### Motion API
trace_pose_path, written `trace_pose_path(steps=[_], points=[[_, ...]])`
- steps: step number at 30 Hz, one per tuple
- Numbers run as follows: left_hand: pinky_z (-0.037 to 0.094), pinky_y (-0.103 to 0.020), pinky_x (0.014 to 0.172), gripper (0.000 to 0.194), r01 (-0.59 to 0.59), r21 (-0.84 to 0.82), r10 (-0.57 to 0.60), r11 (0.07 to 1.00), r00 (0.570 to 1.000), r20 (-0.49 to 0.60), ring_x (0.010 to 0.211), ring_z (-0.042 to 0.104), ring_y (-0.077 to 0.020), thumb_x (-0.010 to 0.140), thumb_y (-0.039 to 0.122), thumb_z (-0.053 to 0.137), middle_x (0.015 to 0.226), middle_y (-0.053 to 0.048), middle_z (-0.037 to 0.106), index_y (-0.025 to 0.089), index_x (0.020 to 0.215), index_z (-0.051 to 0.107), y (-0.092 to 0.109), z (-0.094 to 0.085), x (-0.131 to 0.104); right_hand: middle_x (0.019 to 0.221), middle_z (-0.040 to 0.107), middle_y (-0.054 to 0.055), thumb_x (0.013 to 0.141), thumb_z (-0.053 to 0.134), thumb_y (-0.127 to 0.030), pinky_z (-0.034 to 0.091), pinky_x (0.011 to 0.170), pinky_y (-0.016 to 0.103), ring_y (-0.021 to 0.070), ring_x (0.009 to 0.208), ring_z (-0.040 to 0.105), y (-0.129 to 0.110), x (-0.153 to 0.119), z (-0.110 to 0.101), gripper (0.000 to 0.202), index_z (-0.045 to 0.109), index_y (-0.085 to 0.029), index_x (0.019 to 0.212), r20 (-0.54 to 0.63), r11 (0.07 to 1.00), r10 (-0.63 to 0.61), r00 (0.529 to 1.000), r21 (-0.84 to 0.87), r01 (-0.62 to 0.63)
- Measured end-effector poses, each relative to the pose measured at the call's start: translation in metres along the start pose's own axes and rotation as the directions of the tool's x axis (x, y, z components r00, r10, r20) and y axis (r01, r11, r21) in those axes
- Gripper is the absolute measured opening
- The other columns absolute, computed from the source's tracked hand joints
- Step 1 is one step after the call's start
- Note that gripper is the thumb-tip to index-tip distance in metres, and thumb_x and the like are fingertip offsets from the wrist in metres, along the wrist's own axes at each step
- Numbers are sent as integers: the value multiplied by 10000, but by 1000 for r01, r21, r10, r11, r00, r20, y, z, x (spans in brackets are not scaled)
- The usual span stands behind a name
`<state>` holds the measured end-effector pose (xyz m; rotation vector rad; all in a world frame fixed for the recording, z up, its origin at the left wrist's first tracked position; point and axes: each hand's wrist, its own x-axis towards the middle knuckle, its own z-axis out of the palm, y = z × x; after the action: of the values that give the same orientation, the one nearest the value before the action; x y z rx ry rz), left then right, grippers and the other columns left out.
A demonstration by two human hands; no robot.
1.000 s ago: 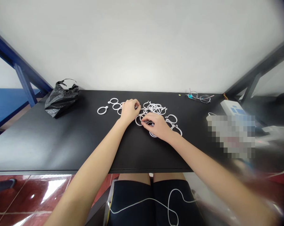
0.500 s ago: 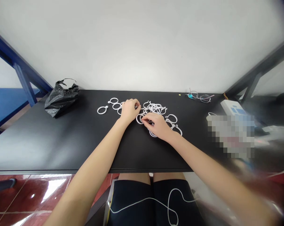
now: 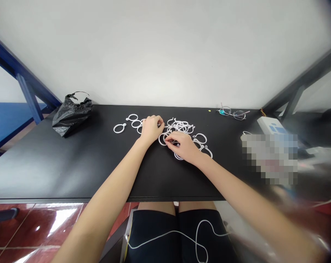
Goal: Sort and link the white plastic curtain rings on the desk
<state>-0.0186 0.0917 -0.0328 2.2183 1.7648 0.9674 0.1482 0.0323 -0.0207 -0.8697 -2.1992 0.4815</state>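
White curtain rings (image 3: 181, 126), each with a small eyelet or knob, lie in a loose pile on the black table (image 3: 105, 164). My right hand (image 3: 179, 144) is over the front of the pile, thumb and fingertips pinched on the edge of a ring (image 3: 162, 143). Other rings stick out beneath and beside its palm. Just left of the pile, my left hand (image 3: 151, 128) has curled fingers; a bit of white shows at its fingertips, but what it grips is mostly hidden. Several rings lie left of that hand, one ring (image 3: 118, 128) apart from the others.
A crumpled black plastic bag (image 3: 72, 115) stands at the back left. Glasses (image 3: 232, 113) lie at the back right, near a white box (image 3: 271, 126) and a blurred-out item. A white wall borders the table's back edge. A white cable (image 3: 165, 233) crosses my lap.
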Motion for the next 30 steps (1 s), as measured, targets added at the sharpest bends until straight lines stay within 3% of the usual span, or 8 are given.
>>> trace_pose_path(steps=[8,15,18,23,30], points=[[430,-387,821,78,-3,3,3,1000,1000,4,854,587,-234,831,198,563,831,-44,669,204,785,626,0,0,0,757,635,18,867,581,-152,475,721,306,155,716,593,0,0,-1,103,635,-191,788,9,1000,7,1000,0,-7],[425,-394,839,89,-3,15,3,1000,1000,12,874,589,-239,838,208,551,840,-45,671,208,795,630,1,-1,0,797,651,24,796,720,-232,463,754,325,173,747,596,1,-1,-2,102,629,-188,813,41,1000,0,999,-30,1],[422,-395,839,93,1,14,-1,1000,1000,19,875,587,-240,840,213,547,844,-44,674,209,797,629,1,-1,0,766,634,19,834,661,-195,454,726,308,167,729,589,1,-1,-1,69,614,-190,784,28,999,-9,1000,-32,9],[391,-431,906,89,5,27,-4,1000,1000,-18,910,576,-252,847,217,550,847,-39,678,215,796,622,2,0,-1,700,592,10,864,575,-147,448,670,292,151,661,547,0,-1,1,154,579,-192,717,-40,999,-17,999,-36,15],[366,-408,949,89,-48,-11,45,999,985,-165,933,568,-231,881,237,550,915,-39,676,211,811,598,7,-3,-1,799,669,38,868,556,-139,510,760,326,186,779,634,-2,-1,1,116,623,-205,801,-233,1000,6,973,-5,-7]])
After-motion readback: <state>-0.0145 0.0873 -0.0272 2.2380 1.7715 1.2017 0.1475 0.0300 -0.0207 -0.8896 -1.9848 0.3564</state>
